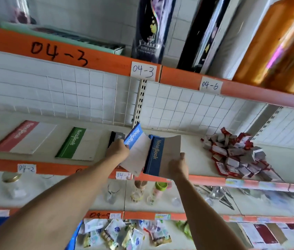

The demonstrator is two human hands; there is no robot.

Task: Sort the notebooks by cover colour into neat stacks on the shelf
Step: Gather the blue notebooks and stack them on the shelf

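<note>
On the white shelf (193, 156) a red notebook (25, 137) lies at the left and a green notebook (79, 144) beside it. A black notebook (117, 137) lies partly hidden behind my left hand (118, 149). My left hand grips a light blue notebook (135, 143), tilted up off the shelf. My right hand (177, 166) holds the near right edge of a dark blue notebook stack (158, 156) resting at the shelf's front edge.
A heap of small red and white boxes (236, 156) lies on the same shelf at the right. Glass jars and cups (139, 192) stand on the shelf below, packets (120, 233) lower still. Dark and orange rolls (272, 42) stand on the upper shelf.
</note>
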